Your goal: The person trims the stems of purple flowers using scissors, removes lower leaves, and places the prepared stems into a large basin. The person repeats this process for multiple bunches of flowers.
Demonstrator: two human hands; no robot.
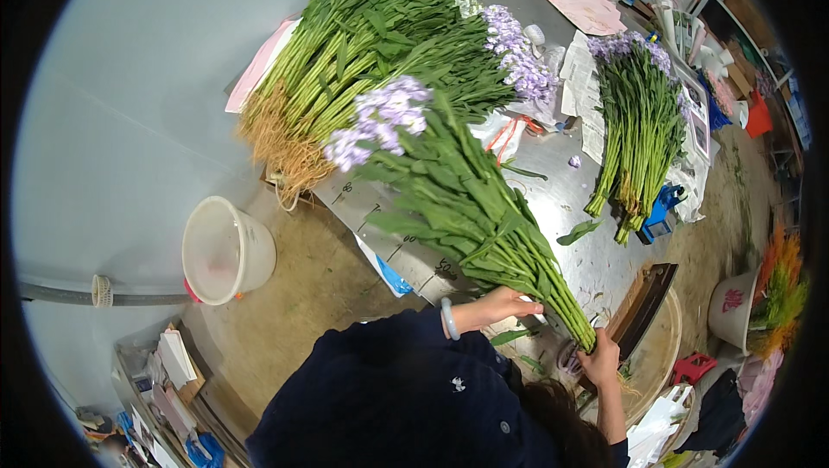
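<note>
A bunch of lilac-flowered stems [492,215], probably stock, lies slanted over the metal table [557,196], flowers at the upper left. My left hand [495,308], with a pale bangle on the wrist, is around the lower stems, thumb on top. At the stem ends, my right hand [601,358] grips the bunch. A round purplish object [570,358] beside the right hand is partly hidden; I cannot tell what it is. Handwritten length marks run along the table's near edge, below the leaves.
A large pile of rooted flower stems [363,47] covers the table's far left. Further right lies another lilac bunch [638,125] near newspaper [583,92] and a blue device [660,215]. A dark bar [641,312] crosses a round tub [667,345]. A white bucket [227,251] stands left.
</note>
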